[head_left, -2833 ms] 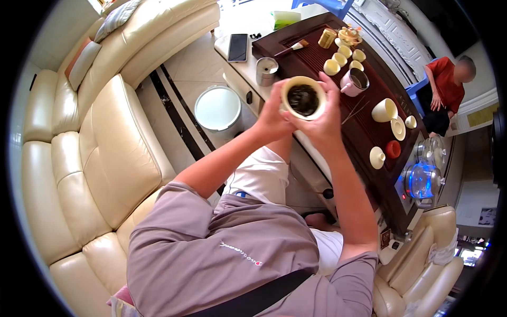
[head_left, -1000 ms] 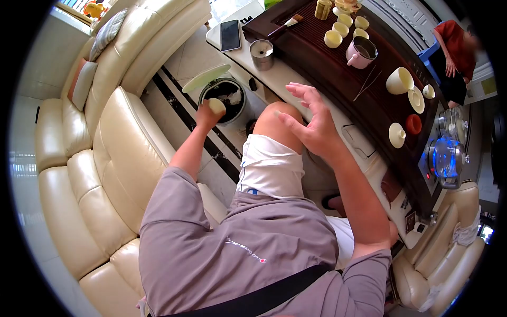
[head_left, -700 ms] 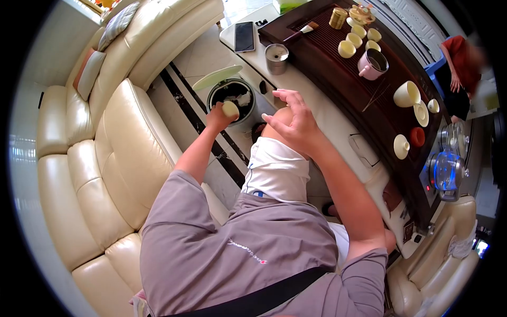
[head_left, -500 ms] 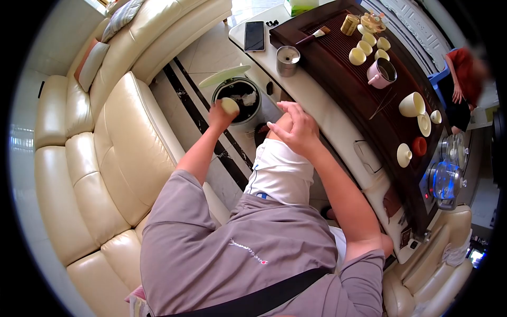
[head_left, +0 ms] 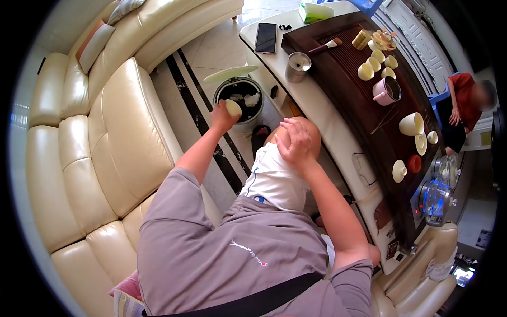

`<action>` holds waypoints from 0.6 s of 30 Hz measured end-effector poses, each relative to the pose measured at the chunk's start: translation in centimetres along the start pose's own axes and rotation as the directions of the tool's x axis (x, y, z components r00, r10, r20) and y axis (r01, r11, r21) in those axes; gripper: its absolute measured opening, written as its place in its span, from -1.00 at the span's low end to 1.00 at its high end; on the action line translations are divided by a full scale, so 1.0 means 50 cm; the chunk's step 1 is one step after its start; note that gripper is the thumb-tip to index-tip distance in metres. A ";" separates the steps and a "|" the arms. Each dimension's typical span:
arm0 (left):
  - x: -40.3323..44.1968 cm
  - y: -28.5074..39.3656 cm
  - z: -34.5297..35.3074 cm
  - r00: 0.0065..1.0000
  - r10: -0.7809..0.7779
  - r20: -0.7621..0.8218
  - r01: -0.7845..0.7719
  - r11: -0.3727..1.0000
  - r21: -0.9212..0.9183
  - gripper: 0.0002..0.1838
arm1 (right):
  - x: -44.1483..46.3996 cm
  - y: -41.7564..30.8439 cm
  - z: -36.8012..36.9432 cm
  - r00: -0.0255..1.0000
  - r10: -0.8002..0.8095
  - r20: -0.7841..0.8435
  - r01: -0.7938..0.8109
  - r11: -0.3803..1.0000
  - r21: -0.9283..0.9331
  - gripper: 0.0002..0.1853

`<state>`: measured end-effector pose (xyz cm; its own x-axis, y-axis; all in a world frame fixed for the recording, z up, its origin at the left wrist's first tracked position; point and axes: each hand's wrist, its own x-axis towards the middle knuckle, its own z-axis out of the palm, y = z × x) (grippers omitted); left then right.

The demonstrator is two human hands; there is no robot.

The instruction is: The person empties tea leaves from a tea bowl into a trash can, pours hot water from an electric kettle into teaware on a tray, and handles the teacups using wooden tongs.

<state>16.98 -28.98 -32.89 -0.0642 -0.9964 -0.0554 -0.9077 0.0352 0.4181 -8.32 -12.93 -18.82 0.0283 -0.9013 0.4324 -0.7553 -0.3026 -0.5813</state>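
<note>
My left hand grips a small pale-yellow cup, held at the near rim of a trash bin. The bin's pale lid stands raised at the back, and crumpled white tissue lies inside on dark lining. I cannot see into the cup. My right hand rests on my bent knee with its fingers extended, holding nothing.
On the table at right are a dark wooden tea tray, a metal canister, a phone, several cups, a pink-handled pot and a lit glass kettle. A person in red sits beyond. A cream sofa stands at left.
My right hand has come down from above the knee to lie on it. My left hand stays by the bin with the cup, and the view has shifted slightly.
</note>
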 end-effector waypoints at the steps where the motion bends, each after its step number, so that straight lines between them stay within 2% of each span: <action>1: 0.001 0.001 0.000 1.000 -0.007 -0.013 0.007 1.000 0.008 -0.07 | 0.004 -0.001 -0.001 1.000 -0.001 0.000 0.001 1.000 -0.001 -0.61; 2: -0.003 0.001 0.002 1.000 -0.005 -0.008 0.005 1.000 0.008 -0.07 | 0.002 -0.002 -0.003 1.000 0.004 0.006 -0.004 1.000 0.008 -0.61; 4: -0.012 0.017 -0.013 0.999 0.015 -0.051 -0.023 0.989 -0.148 -0.09 | -0.003 -0.005 -0.006 1.000 0.015 0.010 -0.015 1.000 0.013 -0.61; 5: -0.013 0.029 -0.023 0.998 0.024 -0.052 -0.032 0.989 -0.147 -0.09 | -0.003 -0.004 -0.005 1.000 0.007 0.000 -0.007 1.000 0.029 -0.61; 7: -0.038 0.074 -0.064 0.988 0.013 -0.152 -0.081 0.887 -0.454 -0.13 | 0.001 -0.005 -0.009 1.000 0.001 -0.019 0.000 0.999 0.042 -0.61; 9: -0.063 0.123 -0.105 0.980 0.076 -0.185 -0.162 0.847 -0.506 -0.15 | 0.012 -0.011 -0.022 0.996 0.039 -0.084 -0.025 0.986 0.164 -0.57; 10: -0.069 0.140 -0.109 0.937 0.163 -0.309 -0.316 0.773 -0.550 -0.13 | 0.017 -0.015 -0.031 0.995 0.040 -0.093 -0.025 0.987 0.160 -0.57; 11: -0.075 0.158 -0.113 0.871 0.235 -0.431 -0.464 0.678 -0.569 -0.11 | 0.022 -0.020 -0.042 0.991 0.104 -0.078 -0.087 0.976 0.199 -0.44; 12: -0.080 0.178 -0.115 0.869 0.249 -0.427 -0.479 0.634 -0.607 -0.09 | 0.028 -0.028 -0.056 0.984 0.168 -0.062 -0.149 0.960 0.236 -0.30; 13: -0.094 0.214 -0.133 0.868 0.262 -0.423 -0.486 0.627 -0.608 -0.09 | 0.033 -0.035 -0.068 0.982 0.177 -0.074 -0.155 0.960 0.232 -0.30; 15: -0.129 0.294 -0.172 0.758 0.355 -0.546 -0.650 0.476 -0.593 -0.05 | 0.045 -0.047 -0.098 0.974 0.216 -0.068 -0.185 0.932 0.311 -0.08; 16: -0.147 0.328 -0.183 0.773 0.369 -0.516 -0.634 0.435 -0.639 -0.02 | 0.048 -0.050 -0.119 0.976 0.218 -0.011 -0.205 0.931 0.303 0.12; 18: -0.180 0.386 -0.201 0.766 0.428 -0.480 -0.625 0.321 -0.712 -0.03 | 0.049 -0.059 -0.153 0.981 0.185 -0.051 -0.160 0.935 0.316 0.16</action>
<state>4.21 -20.12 -15.21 -0.2387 -0.7851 0.5716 0.0441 0.5792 0.8140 -11.03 -11.90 -10.77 -0.1453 -0.9247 0.3518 -0.5037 -0.2369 -0.8308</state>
